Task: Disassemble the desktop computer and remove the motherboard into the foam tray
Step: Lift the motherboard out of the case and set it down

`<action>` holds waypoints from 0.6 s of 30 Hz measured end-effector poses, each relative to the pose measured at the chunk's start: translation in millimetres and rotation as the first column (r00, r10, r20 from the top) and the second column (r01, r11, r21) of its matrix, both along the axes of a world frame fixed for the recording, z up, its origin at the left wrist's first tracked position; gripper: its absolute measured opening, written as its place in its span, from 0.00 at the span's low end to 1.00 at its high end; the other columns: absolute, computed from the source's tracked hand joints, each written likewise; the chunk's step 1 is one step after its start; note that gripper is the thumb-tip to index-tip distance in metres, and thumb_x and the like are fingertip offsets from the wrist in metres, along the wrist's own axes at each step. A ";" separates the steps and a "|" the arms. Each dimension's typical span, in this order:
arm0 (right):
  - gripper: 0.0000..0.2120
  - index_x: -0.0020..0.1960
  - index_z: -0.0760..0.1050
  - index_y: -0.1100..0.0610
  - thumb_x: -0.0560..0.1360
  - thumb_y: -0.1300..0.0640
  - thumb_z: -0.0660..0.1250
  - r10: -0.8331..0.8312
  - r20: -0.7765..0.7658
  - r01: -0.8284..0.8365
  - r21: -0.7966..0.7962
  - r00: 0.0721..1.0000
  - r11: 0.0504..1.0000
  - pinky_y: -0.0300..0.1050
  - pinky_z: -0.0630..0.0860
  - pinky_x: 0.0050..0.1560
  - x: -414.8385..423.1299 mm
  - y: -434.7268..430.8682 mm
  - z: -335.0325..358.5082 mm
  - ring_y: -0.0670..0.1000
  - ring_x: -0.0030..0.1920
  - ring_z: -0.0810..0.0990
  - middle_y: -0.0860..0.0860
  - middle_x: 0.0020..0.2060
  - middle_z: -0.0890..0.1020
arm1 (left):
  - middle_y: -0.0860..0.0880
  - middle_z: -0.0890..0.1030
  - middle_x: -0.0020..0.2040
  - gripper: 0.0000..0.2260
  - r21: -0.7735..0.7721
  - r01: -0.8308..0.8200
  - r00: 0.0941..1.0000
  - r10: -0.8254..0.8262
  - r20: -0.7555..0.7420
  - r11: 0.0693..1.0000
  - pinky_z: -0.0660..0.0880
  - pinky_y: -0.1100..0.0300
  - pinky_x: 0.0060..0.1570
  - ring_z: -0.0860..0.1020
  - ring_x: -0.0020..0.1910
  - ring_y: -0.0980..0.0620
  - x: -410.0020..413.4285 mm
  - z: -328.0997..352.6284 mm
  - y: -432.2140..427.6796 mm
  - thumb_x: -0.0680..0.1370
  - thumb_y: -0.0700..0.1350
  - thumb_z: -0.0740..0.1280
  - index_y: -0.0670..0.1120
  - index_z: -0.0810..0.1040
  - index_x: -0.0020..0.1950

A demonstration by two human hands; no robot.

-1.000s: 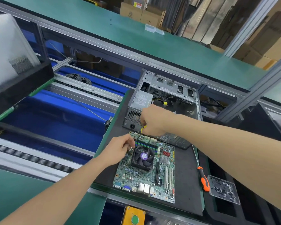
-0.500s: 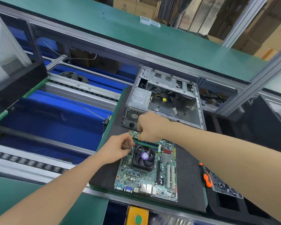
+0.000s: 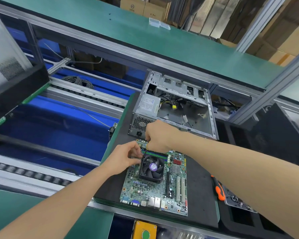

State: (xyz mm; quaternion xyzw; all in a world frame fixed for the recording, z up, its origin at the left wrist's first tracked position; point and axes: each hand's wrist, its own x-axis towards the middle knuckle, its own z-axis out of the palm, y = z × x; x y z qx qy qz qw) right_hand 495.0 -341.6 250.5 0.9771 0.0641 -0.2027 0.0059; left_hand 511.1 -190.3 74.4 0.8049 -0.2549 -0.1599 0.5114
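The green motherboard [image 3: 154,192] lies flat on a black foam mat [image 3: 200,195], its black CPU fan [image 3: 152,168] facing up. Behind it stands the open grey computer case [image 3: 176,107] with its power supply and loose cables inside. My right hand [image 3: 160,136] is closed around a small yellow-handled screwdriver whose thin shaft points down at the fan's far left corner. My left hand [image 3: 126,157] pinches at that same corner, fingertips on the fan's edge beside the screwdriver tip.
An orange-handled screwdriver [image 3: 218,188] lies on the mat to the right, beside a clear plastic parts tray [image 3: 238,202]. A blue conveyor [image 3: 50,126] runs on the left. A yellow box with a green button [image 3: 145,230] sits at the near edge. A black bin [image 3: 16,87] hangs upper left.
Both hands have stayed at the fan's far left corner. The camera has shifted, showing more of the empty case interior; the right hand sits slightly lower over the board.
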 end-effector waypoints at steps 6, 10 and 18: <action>0.15 0.32 0.61 0.56 0.71 0.62 0.65 -0.049 -0.016 0.049 0.027 0.999 0.998 0.43 0.65 0.32 3.4 -0.9 -1.0 0.55 0.32 0.65 0.54 0.29 0.64 | 0.58 0.85 0.44 0.14 -0.007 -0.014 0.999 0.014 -0.029 1.000 0.80 0.65 0.51 0.84 0.46 0.59 0.9 -2.2 0.2 0.73 0.38 0.79 0.54 0.78 0.45; 0.12 0.31 0.64 0.58 0.70 0.63 0.65 -0.040 -0.033 0.041 0.004 0.999 0.999 0.43 0.65 0.32 5.3 -1.7 -1.0 0.55 0.31 0.65 0.55 0.27 0.66 | 0.57 0.86 0.44 0.14 -0.026 -0.019 0.999 0.018 -0.047 0.999 0.80 0.66 0.50 0.84 0.47 0.59 1.4 -4.6 -0.6 0.73 0.37 0.79 0.53 0.78 0.46; 0.02 0.46 0.79 0.61 0.75 0.61 0.69 0.360 -0.046 -0.363 -0.087 0.932 0.928 0.56 0.81 0.41 2.8 -8.1 -0.6 0.60 0.44 0.79 0.56 0.40 0.79 | 0.55 0.85 0.44 0.18 -0.051 -0.009 0.999 0.007 -0.039 0.999 0.79 0.63 0.51 0.84 0.47 0.55 1.4 -5.4 1.1 0.72 0.35 0.78 0.57 0.77 0.44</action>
